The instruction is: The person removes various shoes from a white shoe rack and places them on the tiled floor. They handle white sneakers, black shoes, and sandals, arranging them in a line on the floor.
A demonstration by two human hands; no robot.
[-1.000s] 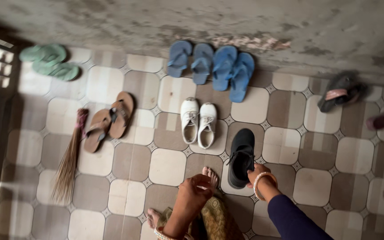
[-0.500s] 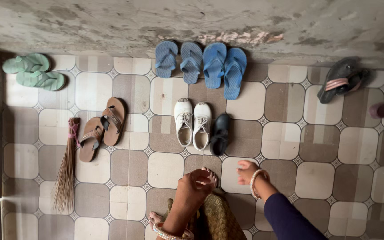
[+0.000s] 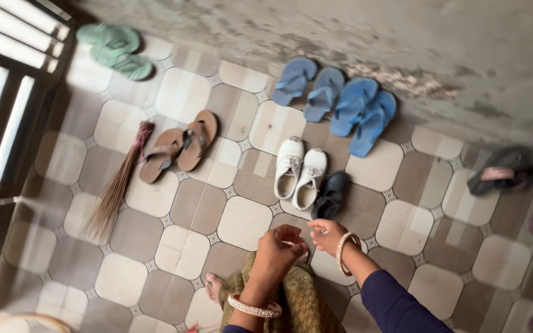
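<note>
My left hand [image 3: 282, 243] and my right hand [image 3: 328, 235] hover close together above the tiled floor [image 3: 242, 222], both with loosely curled fingers and nothing in them. Just beyond my right hand lies a black shoe [image 3: 332, 194], set beside a pair of white shoes [image 3: 300, 172]. My bare foot [image 3: 213, 287] and olive patterned garment [image 3: 300, 299] show below my hands.
Two pairs of blue flip-flops [image 3: 335, 105] line the stained wall. Brown sandals [image 3: 180, 146] and a straw broom [image 3: 117, 185] lie at left, green flip-flops [image 3: 116, 49] near a barred door [image 3: 1, 92]. A dark slipper with a pink strap [image 3: 504, 172] sits at right.
The black shoe went from my right hand to the floor beside the white shoes. My right hand let go and drew back toward my left hand. The view tilted.
</note>
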